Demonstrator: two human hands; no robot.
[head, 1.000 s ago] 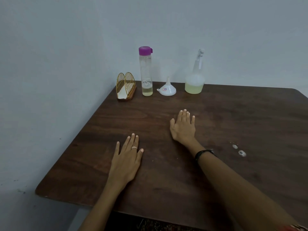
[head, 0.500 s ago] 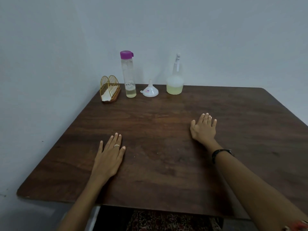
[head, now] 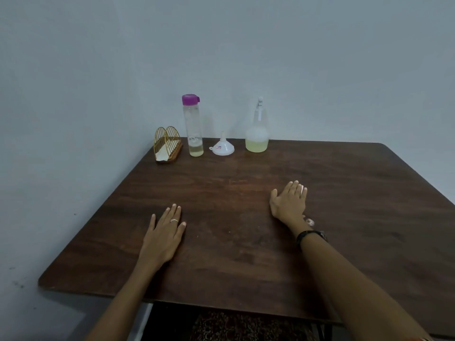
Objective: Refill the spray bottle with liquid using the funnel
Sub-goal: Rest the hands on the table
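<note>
At the far edge of the dark wooden table (head: 246, 217) stand three items in a row. A tall clear bottle with a purple cap (head: 192, 125) holds a little pale liquid. A white funnel (head: 222, 147) sits mouth-down to its right. Further right is the clear spray bottle (head: 257, 129), round-bodied, with yellowish liquid in its base. My left hand (head: 163, 233) lies flat on the table, fingers straight, a ring on one finger. My right hand (head: 289, 203) lies flat too, a black band on its wrist. Both hands are well short of the bottles and hold nothing.
A golden wire napkin holder (head: 168, 146) with a white napkin stands at the table's far left corner, next to the tall bottle. The grey wall runs close behind and to the left. A small pale spot (head: 309, 221) lies on the table by my right wrist.
The view has shifted, so the table items sit differently in the frame. My right hand now lies further right of my left hand than a second ago. Both stay flat on the table.
</note>
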